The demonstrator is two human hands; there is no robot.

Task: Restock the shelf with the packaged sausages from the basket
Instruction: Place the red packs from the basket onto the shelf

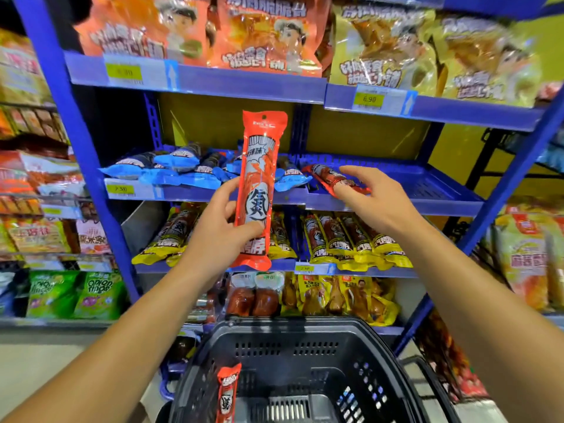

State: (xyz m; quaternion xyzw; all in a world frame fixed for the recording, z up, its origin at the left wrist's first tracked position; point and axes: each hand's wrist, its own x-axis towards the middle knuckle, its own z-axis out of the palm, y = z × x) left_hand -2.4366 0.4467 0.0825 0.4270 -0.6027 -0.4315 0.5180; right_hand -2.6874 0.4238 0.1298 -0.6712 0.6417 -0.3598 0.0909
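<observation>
My left hand [224, 222] grips a long red packaged sausage [259, 178] and holds it upright in front of the middle shelf. My right hand [374, 198] reaches over the blue shelf tray [427, 184] with its fingers spread; its fingertips rest on a second red sausage pack [328, 175] lying on that tray. Whether the hand grips that pack or only touches it is unclear. A third red sausage pack [227, 392] stands against the left inside wall of the black basket [305, 334] below me.
Blue sausage packs [171, 169] fill the left half of the same shelf. Yellow sausage packs [351, 239] lie on the shelf below. Orange and yellow snack bags [274, 35] stand on the shelf above. The tray's right part shows bare blue grating.
</observation>
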